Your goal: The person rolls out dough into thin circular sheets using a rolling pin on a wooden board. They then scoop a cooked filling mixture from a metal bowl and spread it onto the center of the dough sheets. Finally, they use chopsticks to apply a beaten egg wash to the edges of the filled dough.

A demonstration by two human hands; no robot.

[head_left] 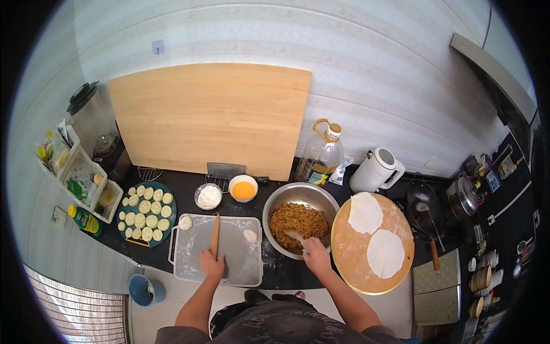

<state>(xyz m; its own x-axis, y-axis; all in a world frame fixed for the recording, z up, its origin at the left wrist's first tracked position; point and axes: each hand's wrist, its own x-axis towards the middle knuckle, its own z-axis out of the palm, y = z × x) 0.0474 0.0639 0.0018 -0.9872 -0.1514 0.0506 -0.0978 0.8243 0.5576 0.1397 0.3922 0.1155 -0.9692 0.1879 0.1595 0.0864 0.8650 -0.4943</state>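
Note:
My left hand [212, 265] is closed round the near end of a tapered wooden rolling pin [215, 236], which points away from me across a floured grey board [189, 252]. A small lump of dough [250, 235] sits on the board right of the pin, and another white lump [185, 222] lies at its far left corner. My right hand [317, 256] grips a pale spoon [294, 234] whose head is in the brown filling [298, 221]. A steel mixing bowl [269, 204] holds the filling. Flat dough sheets [385, 254] rest on a round wooden board [346, 261] at the right.
Behind the grey board stand a bowl of flour [208, 196], a bowl of yellow liquid [243, 189] and a cleaver [226, 170]. Round pale pieces [152, 221] cover a dark tray at left. An oil jug [321, 153], a white kettle [375, 172] and a wok [423, 206] stand farther right.

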